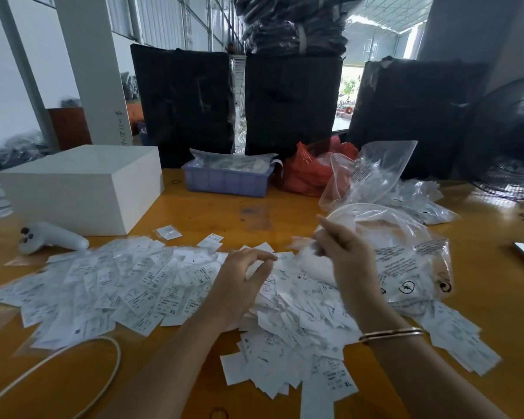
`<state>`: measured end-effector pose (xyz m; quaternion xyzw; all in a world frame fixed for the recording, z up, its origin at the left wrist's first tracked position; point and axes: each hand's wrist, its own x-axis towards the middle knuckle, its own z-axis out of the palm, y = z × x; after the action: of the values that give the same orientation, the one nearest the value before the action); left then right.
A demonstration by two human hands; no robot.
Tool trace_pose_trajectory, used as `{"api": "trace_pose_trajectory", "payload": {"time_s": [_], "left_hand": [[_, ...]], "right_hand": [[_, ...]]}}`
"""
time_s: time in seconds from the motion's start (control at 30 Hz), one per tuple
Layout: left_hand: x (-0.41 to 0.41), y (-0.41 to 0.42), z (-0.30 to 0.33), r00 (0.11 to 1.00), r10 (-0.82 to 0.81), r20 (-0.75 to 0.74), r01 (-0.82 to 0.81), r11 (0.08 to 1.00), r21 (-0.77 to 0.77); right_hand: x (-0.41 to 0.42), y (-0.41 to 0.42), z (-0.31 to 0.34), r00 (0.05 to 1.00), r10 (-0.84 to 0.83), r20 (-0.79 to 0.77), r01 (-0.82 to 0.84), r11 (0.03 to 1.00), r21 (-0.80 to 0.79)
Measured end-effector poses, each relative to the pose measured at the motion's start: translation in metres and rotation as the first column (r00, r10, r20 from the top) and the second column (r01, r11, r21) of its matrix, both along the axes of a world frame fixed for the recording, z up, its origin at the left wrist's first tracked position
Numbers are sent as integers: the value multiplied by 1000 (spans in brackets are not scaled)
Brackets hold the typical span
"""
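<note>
A wide heap of small white printed size labels [139,285] covers the near part of the orange table [285,213]. My left hand [242,279] hovers over the heap's middle with its fingers loosely curled, holding nothing that I can see. My right hand [342,252] is raised just right of it and pinches a blurred white label [310,261] at the mouth of a clear plastic bag [406,255] with black print. A thin bracelet sits on my right wrist.
A white box [82,186] and a white handheld controller [49,237] lie at left, a white cable [73,358] near the front. At the back stand a lilac bin [227,179], a red bag [312,173], more clear bags [375,170], black-wrapped bales [291,104] and a fan [511,140].
</note>
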<state>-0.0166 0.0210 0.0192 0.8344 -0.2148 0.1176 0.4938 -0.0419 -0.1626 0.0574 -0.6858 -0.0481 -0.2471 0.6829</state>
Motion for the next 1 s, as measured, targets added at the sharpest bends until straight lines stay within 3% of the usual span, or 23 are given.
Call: {"api": "trace_pose_trajectory", "payload": {"time_s": [0.07, 0.13, 0.37, 0.47, 0.53, 0.6, 0.7, 0.77, 0.9, 0.93, 1.0], "left_hand": [[-4, 1, 5, 983, -104, -154, 82, 986, -143], [-6, 0, 8, 953, -177, -247, 118, 965, -233], [2, 1, 7, 920, -79, -384, -68, 933, -354], [3, 3, 6, 912, -39, -409, -166, 875, -454], [6, 4, 6, 909, 18, -416, -249, 824, -510], [8, 6, 5, 907, 63, -416, -301, 788, -537], [11, 7, 4, 917, 88, -390, -310, 772, -555], [12, 6, 3, 925, 77, -372, -294, 766, -572], [12, 7, 3, 939, 134, -317, -296, 783, -547], [11, 7, 3, 943, 191, -271, -307, 814, -494], [8, 7, 5, 950, 294, -103, -312, 884, -349]], "right_hand": [[-3, 17, -10, 984, 165, -67, -166, 986, 0], [-4, 25, -19, 973, 210, -99, -217, 974, -65], [-4, 25, -33, 964, 237, -123, -257, 949, -185], [-2, 28, -40, 984, 127, -126, -163, 924, -346], [0, 30, -43, 994, 12, -105, -71, 810, -583], [1, 33, -48, 994, -61, -87, -36, 582, -813], [2, 38, -54, 993, -79, -92, -64, 301, -951], [3, 39, -54, 997, -73, -38, -21, 233, -972], [-1, 40, -51, 990, -56, 133, 144, 289, -946], [-2, 41, -50, 985, -62, 158, 170, 343, -924], [-2, 40, -48, 984, -100, 148, 179, 549, -817]]}}
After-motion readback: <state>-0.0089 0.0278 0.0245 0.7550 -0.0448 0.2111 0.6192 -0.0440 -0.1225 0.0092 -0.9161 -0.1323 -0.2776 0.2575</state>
